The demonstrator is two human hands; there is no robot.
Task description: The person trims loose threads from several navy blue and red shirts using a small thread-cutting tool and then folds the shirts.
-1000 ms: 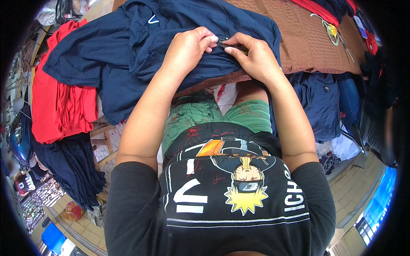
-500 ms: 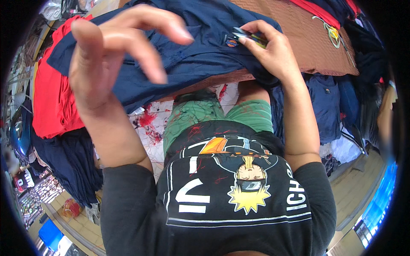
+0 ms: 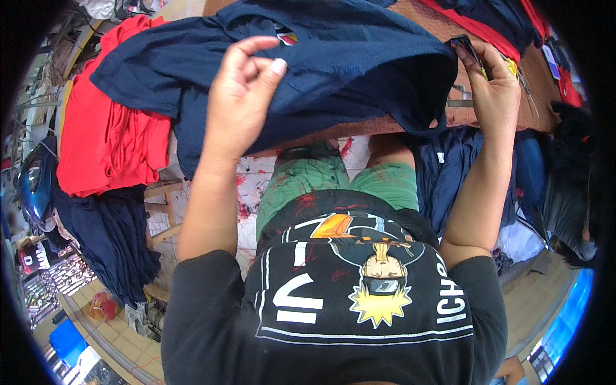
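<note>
A navy blue shirt (image 3: 346, 70) lies spread over the brown work surface, its open edge bulging toward the right. My left hand (image 3: 240, 96) hovers over its left half, thumb and forefinger apart, the other fingers curled, with nothing visible between them. Near that forefinger shows a small white, red and yellow label or logo (image 3: 287, 37). At the shirt's right end, my right hand (image 3: 497, 83) is closed around small dark thread snips (image 3: 463, 46), mostly hidden by the fingers. I cannot tell whether this hand touches the cloth.
A pile of red garments (image 3: 112, 141) hangs at the left, with navy cloth (image 3: 106, 237) below it. More navy garments (image 3: 449, 167) sit at the right below the brown surface (image 3: 529, 109). Red and navy clothes (image 3: 475, 25) lie at the far right. Loose threads cover my green shorts (image 3: 301, 179).
My left hand has lowered and moved right, its fingers drawing in. My right hand has shifted right with the snips. The shirt has been turned or spread, its open edge now farther right.
</note>
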